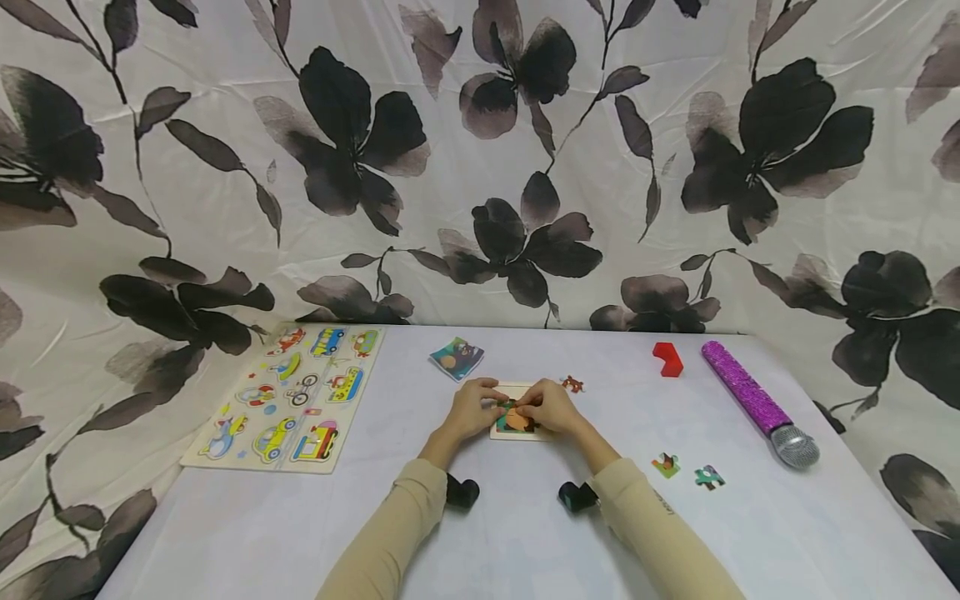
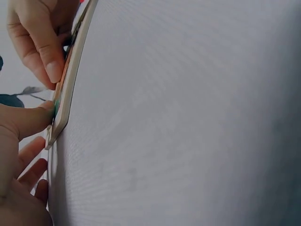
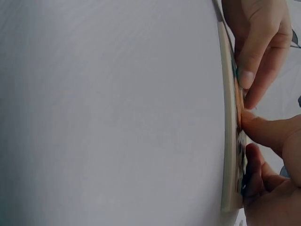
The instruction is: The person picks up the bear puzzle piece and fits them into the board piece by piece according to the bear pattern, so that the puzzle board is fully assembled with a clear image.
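A small jigsaw puzzle in a pale wooden tray [image 1: 517, 437] lies flat on the white table, showing green, orange and dark pieces [image 1: 514, 420]. My left hand [image 1: 474, 408] is at its left side; the thumb presses on the pieces while the other fingers spread by the tray's edge in the left wrist view. My right hand [image 1: 553, 407] comes from the right, its thumb pressing an orange piece [image 3: 239, 96] and its fingertips touching the puzzle beside it. Both hands hide much of the picture. Just beyond the right hand lies a loose reddish-brown puzzle piece [image 1: 572, 384].
Two more loose pieces, one green and orange [image 1: 666, 465] and one teal [image 1: 708, 477], lie to the right. Farther out are a red angular block [image 1: 667, 360] and a glittery purple microphone [image 1: 750, 396]. A vehicle puzzle board [image 1: 247, 454] lies left; a picture card [image 1: 457, 358] sits behind.
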The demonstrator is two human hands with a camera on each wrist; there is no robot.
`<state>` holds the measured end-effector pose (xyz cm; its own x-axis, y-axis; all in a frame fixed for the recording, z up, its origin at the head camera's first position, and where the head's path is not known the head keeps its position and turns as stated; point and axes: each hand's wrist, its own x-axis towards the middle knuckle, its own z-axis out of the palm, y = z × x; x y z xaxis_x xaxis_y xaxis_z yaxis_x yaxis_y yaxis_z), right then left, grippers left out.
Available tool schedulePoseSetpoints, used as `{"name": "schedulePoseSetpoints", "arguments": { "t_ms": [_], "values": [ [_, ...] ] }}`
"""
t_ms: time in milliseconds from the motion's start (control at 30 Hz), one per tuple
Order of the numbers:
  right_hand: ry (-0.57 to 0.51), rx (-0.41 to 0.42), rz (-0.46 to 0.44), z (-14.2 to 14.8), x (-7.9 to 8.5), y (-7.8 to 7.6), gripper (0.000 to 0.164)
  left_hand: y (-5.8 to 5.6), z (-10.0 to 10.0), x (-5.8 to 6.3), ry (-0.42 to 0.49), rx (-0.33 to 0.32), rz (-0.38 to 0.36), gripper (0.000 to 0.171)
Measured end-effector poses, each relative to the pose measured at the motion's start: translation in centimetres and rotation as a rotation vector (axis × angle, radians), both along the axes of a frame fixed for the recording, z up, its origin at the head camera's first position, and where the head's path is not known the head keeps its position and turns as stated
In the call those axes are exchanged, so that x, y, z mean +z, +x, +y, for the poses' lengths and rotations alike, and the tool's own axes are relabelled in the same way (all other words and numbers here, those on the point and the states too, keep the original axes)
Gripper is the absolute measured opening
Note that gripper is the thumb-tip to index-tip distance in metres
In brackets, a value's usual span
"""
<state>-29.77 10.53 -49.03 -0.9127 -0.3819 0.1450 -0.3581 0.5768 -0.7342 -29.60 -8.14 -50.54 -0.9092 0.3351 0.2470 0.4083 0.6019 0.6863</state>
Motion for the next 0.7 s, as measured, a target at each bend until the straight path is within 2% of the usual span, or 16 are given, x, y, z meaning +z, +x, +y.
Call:
{"name": "schedulePoseSetpoints", "arguments": {
  "t_ms": [167, 367, 467, 567, 700],
  "values": [
    [-0.03, -0.005, -0.038, -0.3, 0.3, -0.1, 0.007, -0.1, -0.1, -0.3, 0.051, -0.003, -0.018, 0.012],
    [-0.017, -0.116, -0.114, -0.9, 0.7, -0.3, 0.006, 0.1, -0.3, -0.5, 0.122, -0.006, -0.006, 0.015],
    [0.003, -0.158, -0.13, -1.1, 0.7, -0.5, 0.006, 0.1, -0.4, -0.6, 0.138, 0.019, 0.011, 0.017],
    [0.023, -0.16, -0.117, -1.1, 0.8, -0.5, 0.004, 0.1, -0.4, -0.6, 0.138, 0.061, 0.014, 0.02],
    [0.032, -0.108, -0.072, -1.3, 0.7, -0.3, 0.007, 0.1, -0.5, -0.6, 0.129, 0.097, 0.009, 0.021]
  ]
}}
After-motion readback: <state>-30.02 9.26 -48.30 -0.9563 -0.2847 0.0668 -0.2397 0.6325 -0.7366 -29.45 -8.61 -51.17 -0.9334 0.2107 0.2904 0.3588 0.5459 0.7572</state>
